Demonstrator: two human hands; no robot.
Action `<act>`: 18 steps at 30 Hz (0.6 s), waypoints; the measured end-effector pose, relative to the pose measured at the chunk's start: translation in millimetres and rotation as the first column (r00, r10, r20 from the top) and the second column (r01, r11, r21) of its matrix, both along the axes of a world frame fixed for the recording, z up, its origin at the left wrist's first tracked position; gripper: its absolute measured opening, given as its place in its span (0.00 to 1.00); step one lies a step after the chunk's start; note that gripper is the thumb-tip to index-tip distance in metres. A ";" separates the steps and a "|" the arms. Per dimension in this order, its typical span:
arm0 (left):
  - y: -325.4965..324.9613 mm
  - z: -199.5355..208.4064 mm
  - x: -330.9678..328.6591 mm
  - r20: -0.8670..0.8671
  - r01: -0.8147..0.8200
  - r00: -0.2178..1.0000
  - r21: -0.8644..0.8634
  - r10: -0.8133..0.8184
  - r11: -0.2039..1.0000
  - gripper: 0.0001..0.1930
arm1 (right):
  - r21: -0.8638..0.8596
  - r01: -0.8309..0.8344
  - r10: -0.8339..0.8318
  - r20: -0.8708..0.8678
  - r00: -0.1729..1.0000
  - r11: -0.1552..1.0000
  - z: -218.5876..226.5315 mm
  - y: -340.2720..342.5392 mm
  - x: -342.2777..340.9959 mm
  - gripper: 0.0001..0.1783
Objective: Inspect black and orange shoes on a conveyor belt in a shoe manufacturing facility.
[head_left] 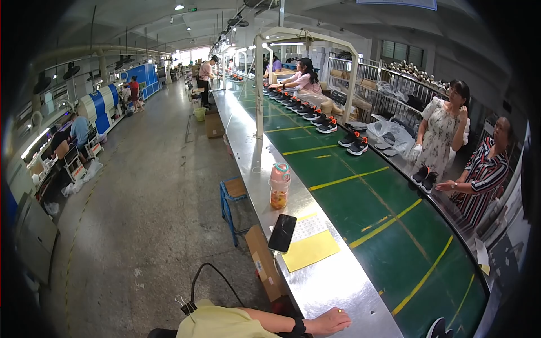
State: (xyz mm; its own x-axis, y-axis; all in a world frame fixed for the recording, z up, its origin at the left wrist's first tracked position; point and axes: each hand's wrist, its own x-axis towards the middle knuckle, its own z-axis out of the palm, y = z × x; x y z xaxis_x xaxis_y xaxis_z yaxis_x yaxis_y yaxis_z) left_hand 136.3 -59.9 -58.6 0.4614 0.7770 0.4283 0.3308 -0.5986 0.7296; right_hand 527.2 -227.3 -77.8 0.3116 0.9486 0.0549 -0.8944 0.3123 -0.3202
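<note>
My left hand [329, 322] rests at the near end of the metal ledge [332, 287], its fingers curled in and nothing seen in them. A black band [298, 326] circles its wrist, and the yellow sleeve [220, 322] lies behind. My right hand is out of view. Beyond my left hand, a yellow sheet [310, 251] and a white printed sheet [309, 226] lie on the ledge. A dark phone [283, 233] with a cable overlaps them. Farther along stands a pink-lidded clear bottle [279, 188] with orange contents. A dark shoe [438, 329] shows at the lower edge.
A green conveyor belt [360, 197] with yellow lines runs alongside the ledge. Several black shoes with orange [307, 112] line its far side. Two people stand across it near a dark pair [424, 179]. A blue-framed stool [234, 194] and cardboard box [262, 262] stand left of the ledge.
</note>
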 end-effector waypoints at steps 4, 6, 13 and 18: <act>2.2 -3.3 0.7 0.021 0.003 1.000 -0.002 -0.003 1.000 0.11 | -0.016 -0.013 0.014 0.072 0.997 1.000 -11.5 -1.2 10.3 0.15; 4.2 -4.2 2.8 0.018 0.010 1.000 -0.007 -0.010 1.000 0.11 | -0.044 -0.012 0.012 0.011 1.000 0.999 -23.8 -2.5 23.3 0.16; 0.2 7.6 3.9 0.032 -0.004 0.999 0.001 0.004 1.000 0.10 | -0.049 0.006 -0.011 -0.087 0.996 0.999 8.6 1.7 -4.6 0.15; -6.9 13.0 -0.4 0.061 -0.016 0.998 -0.019 0.017 1.000 0.10 | -0.053 -0.017 0.009 -0.145 0.989 0.998 7.4 -2.0 -5.1 0.14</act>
State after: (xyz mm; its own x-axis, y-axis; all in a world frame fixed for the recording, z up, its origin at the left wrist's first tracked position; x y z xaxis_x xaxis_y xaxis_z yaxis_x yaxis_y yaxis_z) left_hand 135.9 -66.7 -45.6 0.4217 0.7925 0.4405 0.2949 -0.5793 0.7599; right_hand 522.1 -229.3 -70.4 0.3005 0.9529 -0.0412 -0.9363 0.2865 -0.2032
